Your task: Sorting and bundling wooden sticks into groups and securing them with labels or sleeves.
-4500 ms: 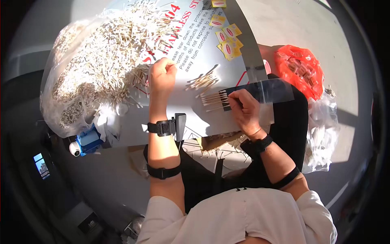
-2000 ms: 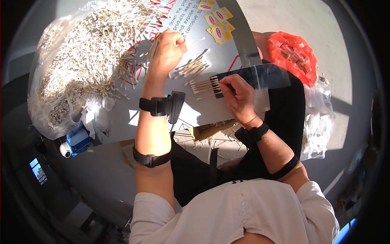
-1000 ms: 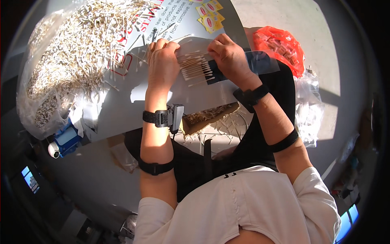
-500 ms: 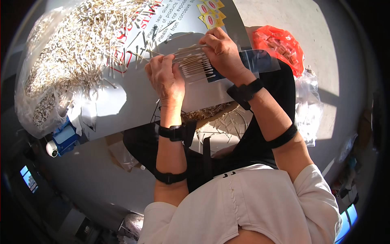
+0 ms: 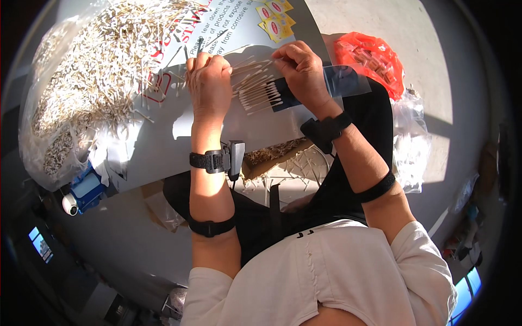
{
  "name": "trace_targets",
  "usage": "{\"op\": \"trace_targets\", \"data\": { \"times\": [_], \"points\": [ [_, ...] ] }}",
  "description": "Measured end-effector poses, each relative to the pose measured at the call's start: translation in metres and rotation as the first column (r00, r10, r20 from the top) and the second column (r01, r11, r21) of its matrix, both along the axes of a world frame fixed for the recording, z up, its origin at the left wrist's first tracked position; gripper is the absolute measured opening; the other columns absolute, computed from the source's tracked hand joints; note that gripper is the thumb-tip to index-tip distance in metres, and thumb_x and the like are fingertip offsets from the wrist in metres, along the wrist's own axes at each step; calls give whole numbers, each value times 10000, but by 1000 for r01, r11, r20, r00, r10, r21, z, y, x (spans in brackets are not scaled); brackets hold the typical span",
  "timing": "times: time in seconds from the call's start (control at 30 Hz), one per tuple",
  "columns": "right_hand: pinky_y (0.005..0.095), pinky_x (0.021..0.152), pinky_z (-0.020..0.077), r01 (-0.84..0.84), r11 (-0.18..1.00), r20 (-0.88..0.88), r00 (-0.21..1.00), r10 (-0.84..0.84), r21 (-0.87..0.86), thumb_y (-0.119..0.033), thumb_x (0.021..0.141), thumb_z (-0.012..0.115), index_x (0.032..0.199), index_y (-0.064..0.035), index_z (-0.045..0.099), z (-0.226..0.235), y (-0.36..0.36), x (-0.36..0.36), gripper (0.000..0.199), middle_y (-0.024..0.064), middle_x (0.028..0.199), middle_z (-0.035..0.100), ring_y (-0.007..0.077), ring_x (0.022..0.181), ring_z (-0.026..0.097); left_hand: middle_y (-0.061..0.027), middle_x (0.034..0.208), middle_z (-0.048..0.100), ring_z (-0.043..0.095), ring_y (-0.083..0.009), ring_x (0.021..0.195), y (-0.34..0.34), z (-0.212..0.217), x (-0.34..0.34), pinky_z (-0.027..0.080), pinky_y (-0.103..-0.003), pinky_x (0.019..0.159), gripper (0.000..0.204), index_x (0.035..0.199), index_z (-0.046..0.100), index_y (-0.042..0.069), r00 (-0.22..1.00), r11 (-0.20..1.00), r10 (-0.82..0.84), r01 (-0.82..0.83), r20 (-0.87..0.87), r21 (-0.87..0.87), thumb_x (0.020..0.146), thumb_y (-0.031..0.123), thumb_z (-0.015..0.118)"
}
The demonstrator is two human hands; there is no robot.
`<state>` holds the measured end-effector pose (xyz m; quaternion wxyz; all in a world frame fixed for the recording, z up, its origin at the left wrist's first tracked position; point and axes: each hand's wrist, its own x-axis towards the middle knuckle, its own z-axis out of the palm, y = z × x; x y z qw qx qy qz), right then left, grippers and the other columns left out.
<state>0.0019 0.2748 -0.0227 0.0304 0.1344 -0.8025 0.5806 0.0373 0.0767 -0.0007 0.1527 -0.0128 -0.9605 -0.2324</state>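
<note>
Several cotton swabs (image 5: 256, 96) lie side by side in a row on the table, their white tips over a dark flat piece (image 5: 285, 96) beside clear film. My left hand (image 5: 209, 84) is closed at the left ends of a few loose swabs (image 5: 250, 68), which slant above that row. My right hand (image 5: 300, 68) is closed in a pinch close to those swabs' right tips; whether it grips anything is hidden by the fingers. A big heap of swabs (image 5: 98, 70) spills from a clear plastic bag (image 5: 28, 127) on the left.
Yellow cards (image 5: 276, 24) lie at the table's (image 5: 157, 155) far edge. A red plastic bag (image 5: 375, 62) of small packs and a clear bag (image 5: 410, 141) are at the right. A blue container (image 5: 87, 190) stands left; a cardboard box (image 5: 280, 160) with swabs sits below the table edge.
My left hand has moved left, away from the row, and turned more knuckles-up. The right hand has shifted slightly, and more of the slanting swabs shows between the hands.
</note>
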Motion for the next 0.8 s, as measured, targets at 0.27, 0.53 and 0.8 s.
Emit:
{"op": "trace_targets", "data": {
  "times": [0.27, 0.53, 0.8],
  "points": [
    [256, 974, 452, -23, 967, -12, 1000, 21, -254, -39, 968, 553, 1129, 6, 645, -7, -9, 5, 191, 89, 1232, 624, 165, 1123, 587, -90, 964, 618, 549, -307, 981, 16, -7, 7, 421, -396, 905, 99, 899, 676, 59, 996, 995, -84, 82, 34, 51, 836, 65, 601],
    [291, 999, 443, -25, 921, -4, 1000, 26, -389, -74, 985, 544, 1199, 25, 607, -12, -30, 5, 244, 154, 1265, 602, 223, 1172, 579, -103, 1281, 587, 530, -187, 1184, 47, -29, 26, 390, -353, 1055, 363, 1260, 598, -9, 952, 665, 294, -144, -80, 733, 1007, 231, 495],
    [256, 1032, 427, 31, 917, 76, 997, -1, -397, -193, 1040, 484, 1240, 19, 601, -13, -24, 9, 314, 98, 1275, 615, 155, 1178, 566, -131, 1230, 605, 552, -251, 1152, 47, -31, 18, 398, -373, 1029, 357, 1209, 602, 3, 971, 595, 227, -71, -82, 800, 982, 270, 534]
  ]
}}
